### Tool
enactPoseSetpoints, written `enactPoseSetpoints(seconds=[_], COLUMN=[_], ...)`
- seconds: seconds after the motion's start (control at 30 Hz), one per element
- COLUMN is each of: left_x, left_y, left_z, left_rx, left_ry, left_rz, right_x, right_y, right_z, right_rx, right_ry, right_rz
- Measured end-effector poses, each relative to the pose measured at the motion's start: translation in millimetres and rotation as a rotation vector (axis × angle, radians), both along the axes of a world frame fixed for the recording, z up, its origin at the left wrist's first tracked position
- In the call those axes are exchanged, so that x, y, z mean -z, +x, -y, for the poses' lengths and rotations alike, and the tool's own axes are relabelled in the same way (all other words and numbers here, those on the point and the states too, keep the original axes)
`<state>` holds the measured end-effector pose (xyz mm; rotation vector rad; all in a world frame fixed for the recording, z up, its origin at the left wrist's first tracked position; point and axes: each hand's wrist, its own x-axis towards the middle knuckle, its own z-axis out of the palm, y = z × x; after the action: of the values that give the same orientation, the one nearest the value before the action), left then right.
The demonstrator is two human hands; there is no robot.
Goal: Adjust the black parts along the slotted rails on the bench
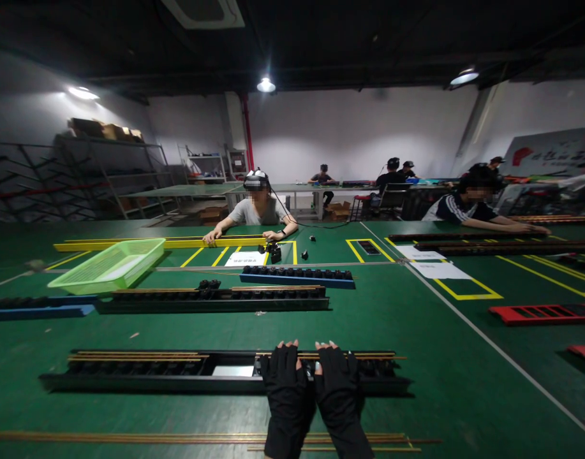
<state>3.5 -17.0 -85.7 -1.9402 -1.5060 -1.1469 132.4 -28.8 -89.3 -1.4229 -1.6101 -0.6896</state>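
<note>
Black fingerless gloves cover the left hand and the right hand, which lie palm-down side by side at bottom centre, fingers extended and close together, over the right part of a long black rail fixture. Their fingertips reach the brass rods lying along its top, though from here I cannot tell whether either hand pinches one. Loose brass strips lie just below the hands on the green worktop. Farther up sit a second black fixture and a blue rail, with a lime-green plastic basket at left. Across the worktop, a co-worker in a grey T-shirt has one hand on a yellow rail. Another co-worker leans over dark rails at right.
</note>
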Motion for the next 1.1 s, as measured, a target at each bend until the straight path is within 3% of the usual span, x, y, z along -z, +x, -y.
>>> enactPoseSetpoints(seconds=[0.57, 0.8, 1.1], left_x=[-12.8, -6.6, -16.5], left_y=[6.3, 9.2, 15.8], left_z=[4.2, 2.0, -5.9], left_rx=[-0.031, -0.062, 0.027], left_ry=[0.004, -0.003, -0.015], left_rz=[0.084, 0.092, 0.12], right_x=[-1.7, -3.1, -1.3], right_y=[0.7, -1.9, -0.2], right_z=[-0.4, -1.5, 1.7], right_rx=[0.004, -0.013, -0.005], right_ry=[-0.011, 0.022, -0.02], right_rz=[0.0, -0.056, -0.017])
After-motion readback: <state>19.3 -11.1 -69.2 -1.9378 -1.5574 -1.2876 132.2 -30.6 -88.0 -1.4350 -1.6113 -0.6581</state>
